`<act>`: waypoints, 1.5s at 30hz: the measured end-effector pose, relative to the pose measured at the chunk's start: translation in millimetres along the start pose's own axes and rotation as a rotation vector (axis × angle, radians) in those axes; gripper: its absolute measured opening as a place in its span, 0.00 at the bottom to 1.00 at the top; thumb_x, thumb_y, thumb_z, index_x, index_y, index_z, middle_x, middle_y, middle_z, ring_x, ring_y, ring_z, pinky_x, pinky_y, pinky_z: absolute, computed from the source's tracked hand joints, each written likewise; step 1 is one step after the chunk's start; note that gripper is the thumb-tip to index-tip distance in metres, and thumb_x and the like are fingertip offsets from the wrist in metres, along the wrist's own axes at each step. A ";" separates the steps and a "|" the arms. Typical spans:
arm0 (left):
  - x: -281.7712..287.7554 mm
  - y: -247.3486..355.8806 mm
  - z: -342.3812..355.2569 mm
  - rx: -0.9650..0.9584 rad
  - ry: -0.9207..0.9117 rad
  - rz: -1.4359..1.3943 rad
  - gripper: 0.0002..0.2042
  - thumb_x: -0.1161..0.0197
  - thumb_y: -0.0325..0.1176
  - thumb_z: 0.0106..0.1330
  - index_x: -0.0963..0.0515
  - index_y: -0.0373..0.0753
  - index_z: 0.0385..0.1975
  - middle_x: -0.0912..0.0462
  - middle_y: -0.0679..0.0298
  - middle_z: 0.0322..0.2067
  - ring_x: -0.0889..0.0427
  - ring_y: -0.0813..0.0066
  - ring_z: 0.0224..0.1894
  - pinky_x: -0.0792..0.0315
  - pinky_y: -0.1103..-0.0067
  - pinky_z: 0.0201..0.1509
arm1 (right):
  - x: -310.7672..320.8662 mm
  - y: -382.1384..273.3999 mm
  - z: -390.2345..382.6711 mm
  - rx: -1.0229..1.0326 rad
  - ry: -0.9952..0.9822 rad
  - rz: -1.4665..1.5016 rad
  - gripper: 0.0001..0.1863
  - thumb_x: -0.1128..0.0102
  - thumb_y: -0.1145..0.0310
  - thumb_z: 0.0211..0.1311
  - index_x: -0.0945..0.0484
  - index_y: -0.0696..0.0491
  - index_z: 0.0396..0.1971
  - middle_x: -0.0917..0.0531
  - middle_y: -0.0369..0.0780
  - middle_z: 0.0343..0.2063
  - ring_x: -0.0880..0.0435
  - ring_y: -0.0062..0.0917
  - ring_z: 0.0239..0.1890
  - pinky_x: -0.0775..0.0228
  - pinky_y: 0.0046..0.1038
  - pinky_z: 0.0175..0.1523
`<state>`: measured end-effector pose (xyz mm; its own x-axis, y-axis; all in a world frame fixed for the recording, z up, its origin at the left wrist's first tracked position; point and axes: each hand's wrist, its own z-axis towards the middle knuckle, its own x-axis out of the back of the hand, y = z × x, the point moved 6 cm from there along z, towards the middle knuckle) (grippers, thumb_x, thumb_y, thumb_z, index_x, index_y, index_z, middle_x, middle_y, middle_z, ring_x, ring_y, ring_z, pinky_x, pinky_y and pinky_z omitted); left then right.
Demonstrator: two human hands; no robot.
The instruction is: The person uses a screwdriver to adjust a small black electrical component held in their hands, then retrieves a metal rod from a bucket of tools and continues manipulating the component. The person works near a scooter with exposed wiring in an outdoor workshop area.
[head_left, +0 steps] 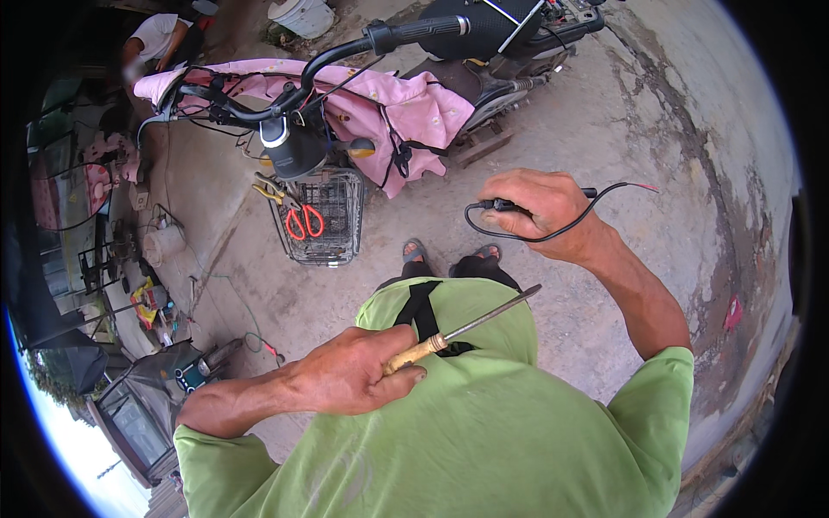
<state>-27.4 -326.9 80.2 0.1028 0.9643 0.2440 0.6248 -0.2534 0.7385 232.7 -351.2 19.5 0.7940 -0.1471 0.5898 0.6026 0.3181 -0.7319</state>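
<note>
My left hand (350,369) is closed around the worn yellowish handle of a screwdriver (492,312). Its metal shaft points up and to the right, in front of my green shirt. Raised on the right, my right hand (548,207) grips a black cable (611,189) with a dark plug-like connector (501,205) between the fingers. The cable loops below the hand, and its free end sticks out to the right with thin reddish wires showing. Part of the connector is hidden by my fingers. The two hands are well apart.
Ahead stands a two-wheeler with black handlebars (321,65) and a pink cloth (380,121). Its wire basket (332,250) holds yellow-handled pliers (278,192) and red-handled scissors (304,223). Another person (160,39) is at the far left. A white bucket (302,15) stands behind.
</note>
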 end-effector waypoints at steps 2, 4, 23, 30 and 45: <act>10.9 11.4 2.3 0.075 0.077 -0.013 0.14 0.32 0.38 0.74 0.29 0.36 0.36 0.28 0.58 0.21 0.26 0.63 0.22 0.32 0.65 0.28 | 11.3 -1.2 -4.9 0.014 0.042 0.040 0.13 0.25 0.72 0.57 0.16 0.57 0.42 0.11 0.43 0.42 0.10 0.39 0.44 0.17 0.37 0.47; 31.8 11.9 -0.2 0.052 0.208 0.031 0.17 0.32 0.40 0.73 0.31 0.35 0.36 0.26 0.52 0.22 0.22 0.51 0.24 0.29 0.59 0.30 | 25.2 1.3 -14.3 0.037 0.119 0.117 0.16 0.24 0.73 0.56 0.15 0.56 0.44 0.11 0.44 0.43 0.10 0.39 0.44 0.18 0.36 0.48; 111.6 67.5 -4.9 -0.398 0.430 0.706 0.16 0.25 0.31 0.60 0.17 0.36 0.47 0.23 0.59 0.28 0.21 0.58 0.22 0.26 0.65 0.25 | 31.9 -26.9 -15.4 0.004 0.241 0.125 0.18 0.19 0.71 0.53 0.13 0.55 0.44 0.10 0.43 0.42 0.10 0.38 0.42 0.17 0.34 0.44; 140.1 50.6 -28.8 -0.415 0.455 0.917 0.15 0.25 0.33 0.61 0.18 0.36 0.45 0.25 0.60 0.26 0.21 0.58 0.21 0.27 0.64 0.24 | 10.2 -40.7 25.1 0.041 0.191 0.030 0.18 0.20 0.72 0.51 0.14 0.55 0.43 0.10 0.44 0.42 0.09 0.39 0.41 0.16 0.35 0.42; 177.0 -6.3 -44.7 -0.372 0.388 0.873 0.14 0.25 0.34 0.61 0.20 0.37 0.43 0.28 0.63 0.25 0.19 0.63 0.21 0.26 0.66 0.23 | -39.7 -33.8 79.5 0.011 0.065 0.059 0.17 0.23 0.74 0.53 0.16 0.55 0.43 0.11 0.44 0.40 0.09 0.41 0.41 0.17 0.37 0.43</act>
<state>-47.7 -158.0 146.7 0.1080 0.3576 0.9276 0.1660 -0.9265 0.3378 174.5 -281.7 47.9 0.8316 -0.1887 0.5223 0.5543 0.3380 -0.7605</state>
